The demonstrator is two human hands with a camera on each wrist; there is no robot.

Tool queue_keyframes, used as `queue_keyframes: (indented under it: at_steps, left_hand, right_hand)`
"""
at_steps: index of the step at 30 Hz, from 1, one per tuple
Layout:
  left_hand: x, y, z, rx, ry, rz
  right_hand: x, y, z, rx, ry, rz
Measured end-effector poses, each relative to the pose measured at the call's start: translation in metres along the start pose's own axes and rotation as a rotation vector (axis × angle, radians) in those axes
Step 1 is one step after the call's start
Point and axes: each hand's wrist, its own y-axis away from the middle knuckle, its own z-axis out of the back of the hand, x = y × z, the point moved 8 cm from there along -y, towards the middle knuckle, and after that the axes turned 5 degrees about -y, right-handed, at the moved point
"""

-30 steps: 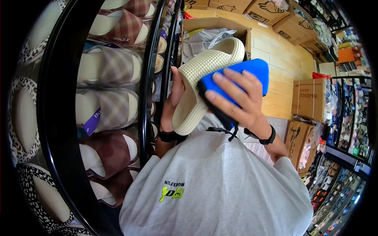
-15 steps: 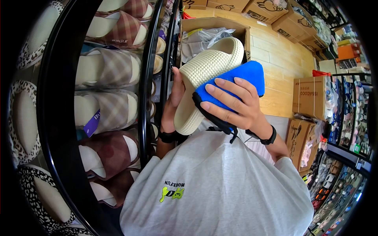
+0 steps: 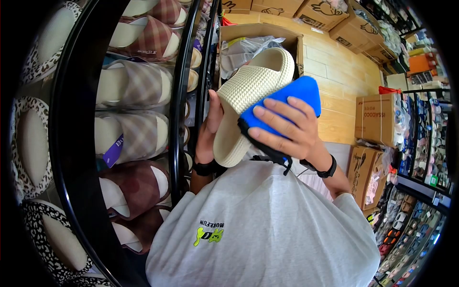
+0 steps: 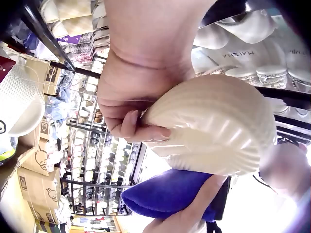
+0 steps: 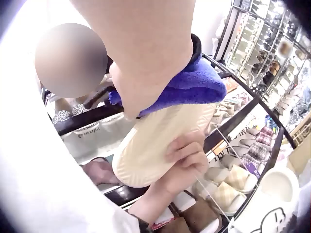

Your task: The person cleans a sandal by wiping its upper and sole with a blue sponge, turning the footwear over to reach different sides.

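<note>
A cream textured slipper (image 3: 244, 91) is held up in front of the grey shirt, tilted, its opening facing the head camera. My left hand (image 3: 210, 134) grips its left side; the left wrist view has this hand's fingers (image 4: 129, 126) curled at the edge of the slipper's sole (image 4: 214, 131). Against the slipper's right side lies a blue fuzzy cloth (image 3: 308, 91) with a black edge and cord. My right hand (image 3: 289, 131) holds the cloth, fingers spread across it. In the right wrist view the cloth (image 5: 199, 85) touches the pale sole (image 5: 150, 145).
Shelves of bagged slippers (image 3: 136, 83) with a black rail (image 3: 179, 110) stand close at the left. Behind the slipper is an open carton (image 3: 260, 29) of plastic bags. More cartons (image 3: 375, 117) and shoe racks (image 3: 416, 167) line the right, beside a wooden floor (image 3: 334, 105).
The right hand and cloth have shifted slightly left and down along the slipper over the last second. The slipper has tilted a little, and the left hand keeps its hold.
</note>
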Motion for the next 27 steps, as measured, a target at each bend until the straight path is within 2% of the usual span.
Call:
queue_keyframes:
  at_steps: [5,9,11,13,17,21,23,25,27]
  left_hand:
    - [0.001,0.003,-0.002,-0.018,-0.048,-0.001]
    - [0.001,0.002,-0.003,-0.023,-0.074,-0.003]
    - [0.001,0.000,-0.003,-0.026,-0.086,-0.006]
    - [0.000,-0.003,-0.003,-0.031,-0.098,-0.007]
    - [0.000,-0.009,-0.004,-0.035,-0.114,-0.025]
    - [-0.001,-0.012,-0.004,-0.034,-0.133,-0.031]
    - [-0.001,-0.012,-0.005,-0.032,-0.141,-0.029]
    - [-0.001,-0.011,-0.006,-0.037,-0.156,-0.027]
    - [-0.001,-0.009,-0.005,-0.044,-0.172,-0.026]
  right_hand:
    - [-0.029,-0.010,0.020,-0.137,0.037,-0.203]
    - [-0.018,-0.010,0.015,-0.132,0.011,-0.147]
    - [-0.008,-0.003,0.007,-0.050,0.036,-0.018]
    - [-0.012,-0.004,0.010,0.000,0.022,0.007]
    - [-0.032,-0.009,0.023,-0.135,0.005,-0.188]
    - [-0.018,-0.009,0.019,-0.103,0.032,-0.144]
    - [-0.006,-0.004,0.010,-0.020,0.031,-0.018]
    - [-0.007,-0.001,0.007,-0.003,0.043,0.017]
    - [-0.019,-0.007,0.013,-0.057,-0.018,-0.115]
